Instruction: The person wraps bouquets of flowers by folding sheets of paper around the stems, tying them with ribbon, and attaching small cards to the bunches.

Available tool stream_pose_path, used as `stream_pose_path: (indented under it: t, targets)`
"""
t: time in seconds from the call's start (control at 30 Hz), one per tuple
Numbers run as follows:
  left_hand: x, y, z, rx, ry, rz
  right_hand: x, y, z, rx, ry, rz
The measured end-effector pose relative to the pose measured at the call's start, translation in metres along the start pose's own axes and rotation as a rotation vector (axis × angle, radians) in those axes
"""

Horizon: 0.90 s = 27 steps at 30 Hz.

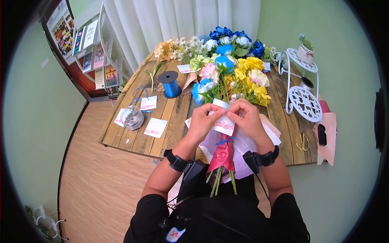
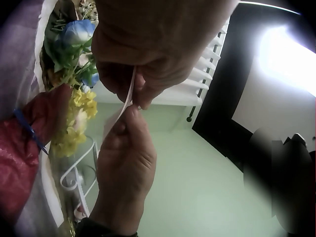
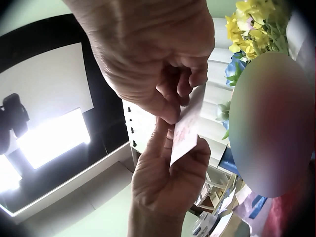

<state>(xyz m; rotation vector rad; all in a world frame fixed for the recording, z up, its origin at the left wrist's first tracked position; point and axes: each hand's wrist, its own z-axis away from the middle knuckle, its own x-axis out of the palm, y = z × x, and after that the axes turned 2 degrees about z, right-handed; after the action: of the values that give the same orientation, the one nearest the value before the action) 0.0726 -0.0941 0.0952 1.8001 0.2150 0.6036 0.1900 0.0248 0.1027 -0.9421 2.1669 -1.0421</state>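
Both hands pinch a small white card with a pink floral print above the bouquet's red wrapping. The left hand has the card's left side between thumb and fingers; the right hand pinches its upper right edge, the thumbs close together. Seen nearly edge-on in the left wrist view, the card runs between the two hands. In the right wrist view its printed face shows. A blue ribbon is tied round the red wrapping, with green stems below.
Blue ribbon spool, glass jar and printed cards lie on the table's left. Yellow flowers and other blooms spread behind the hands. A white tiered stand, gold scissors and pink paper are at right.
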Motion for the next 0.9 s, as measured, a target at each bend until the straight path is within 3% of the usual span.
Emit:
stream_pose_path:
  t: [0.03,0.1,0.23,0.27,0.4,0.47,0.6,0.67,0.9]
  targets:
    - [0.000,-0.002,-0.001,0.006,0.002,0.001,-0.002,0.000,0.000,0.001,0.000,0.001]
    - [-0.003,-0.007,-0.001,-0.013,-0.025,-0.019,-0.008,0.001,0.001,0.099,0.022,-0.259]
    - [-0.010,-0.022,-0.004,-0.071,-0.156,-0.079,-0.024,0.010,0.003,0.242,0.077,-0.299]
    - [-0.011,-0.021,-0.004,-0.150,-0.174,-0.164,-0.027,0.016,0.002,0.240,0.089,-0.312]
    - [-0.013,-0.039,-0.013,-0.175,-0.192,-0.209,-0.031,0.023,0.001,0.303,0.140,-0.295]
    - [-0.012,-0.040,-0.018,-0.042,-0.230,-0.427,-0.033,0.033,-0.002,0.332,0.181,-0.275]
    - [-0.004,-0.037,-0.021,-0.026,-0.233,-0.564,-0.035,0.045,-0.008,0.393,0.218,-0.260]
    - [-0.002,-0.048,-0.024,0.229,-0.147,-0.624,-0.034,0.049,-0.011,0.443,0.253,-0.315]
    - [0.003,-0.040,-0.016,0.359,-0.097,-0.841,-0.036,0.077,-0.014,0.433,0.155,-0.207]
